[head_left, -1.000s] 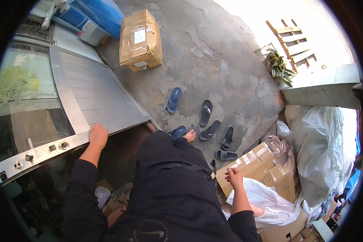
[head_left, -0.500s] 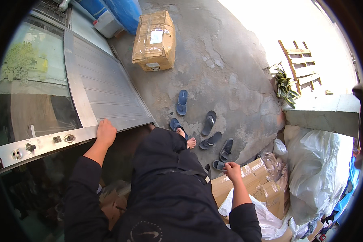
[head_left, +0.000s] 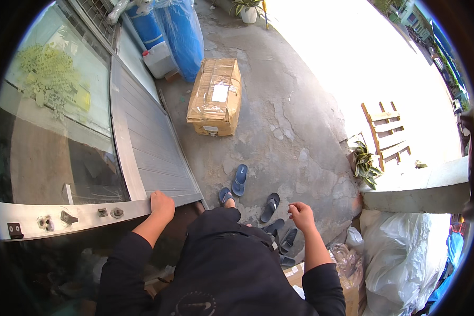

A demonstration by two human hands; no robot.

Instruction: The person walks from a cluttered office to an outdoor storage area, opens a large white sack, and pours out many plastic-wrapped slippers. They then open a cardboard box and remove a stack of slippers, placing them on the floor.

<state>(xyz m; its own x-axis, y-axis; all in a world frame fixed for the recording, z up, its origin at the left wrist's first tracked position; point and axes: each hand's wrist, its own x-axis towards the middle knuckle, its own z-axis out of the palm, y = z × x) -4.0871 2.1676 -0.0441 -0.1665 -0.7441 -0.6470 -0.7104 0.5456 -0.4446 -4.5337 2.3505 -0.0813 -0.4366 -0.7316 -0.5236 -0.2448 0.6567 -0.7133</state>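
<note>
My left hand (head_left: pixel 162 206) is closed over the edge of a metal-framed door (head_left: pixel 118 113), which has glass and grey panels and a lock fitting on its frame. In the air above the floor, my right hand (head_left: pixel 300 215) has its fingers curled together, and I see nothing in it. One foot is in a blue slipper (head_left: pixel 224 194). Its mate, another blue slipper (head_left: pixel 239 180), lies just ahead on the concrete. Dark sandals (head_left: pixel 270 207) lie below and left of my right hand.
A taped cardboard box (head_left: pixel 214 97) stands ahead, near blue wrapped rolls (head_left: pixel 180 39) and a white jug (head_left: pixel 159 60). To the right are a potted plant (head_left: pixel 364 164), a wooden pallet (head_left: pixel 388 129), a ledge (head_left: pixel 416 197) and white plastic bags (head_left: pixel 400 258).
The view has tilted up and forward, so the box, slippers and door sit lower. One foot is now in the blue slipper ahead. My left hand stays on the door edge.
</note>
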